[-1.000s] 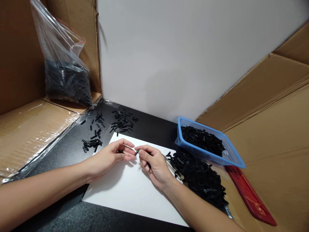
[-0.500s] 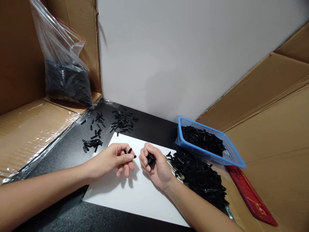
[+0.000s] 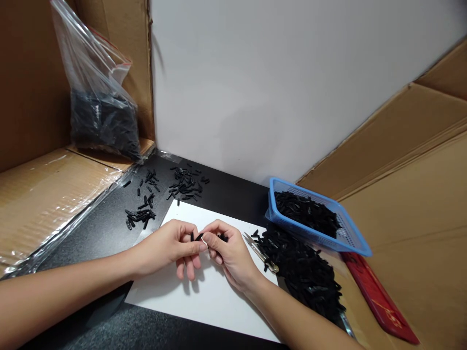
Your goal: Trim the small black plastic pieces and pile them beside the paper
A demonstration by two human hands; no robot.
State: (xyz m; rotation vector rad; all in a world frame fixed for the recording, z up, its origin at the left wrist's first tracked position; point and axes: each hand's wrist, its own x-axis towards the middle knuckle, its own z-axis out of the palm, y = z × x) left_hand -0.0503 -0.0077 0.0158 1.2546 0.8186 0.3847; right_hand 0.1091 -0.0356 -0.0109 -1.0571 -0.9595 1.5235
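My left hand [image 3: 182,247] is pinched on small black elongated pieces [image 3: 198,237], its lower fingers loosely curled. The fingertips of my right hand [image 3: 229,250] meet those of the left at the pieces. More black pieces [image 3: 223,237] show inside the curled right hand. Both hands are above a white sheet [image 3: 204,301]. Just right of the right hand lies a slim pointed metal tool [image 3: 260,253], seemingly small snips. Beside it spreads a large heap of black pieces [image 3: 306,272].
A blue plastic basket [image 3: 353,233] of black pieces stands behind the heap. Loose black pieces [image 3: 185,183] lie scattered at the back left. A clear bag [image 3: 104,121] of dark pieces leans against cardboard. A red flat object [image 3: 379,296] lies at right.
My right hand has turned over and moved left, bringing its fingertips against those of my left hand. The pointed metal tool is now more exposed.
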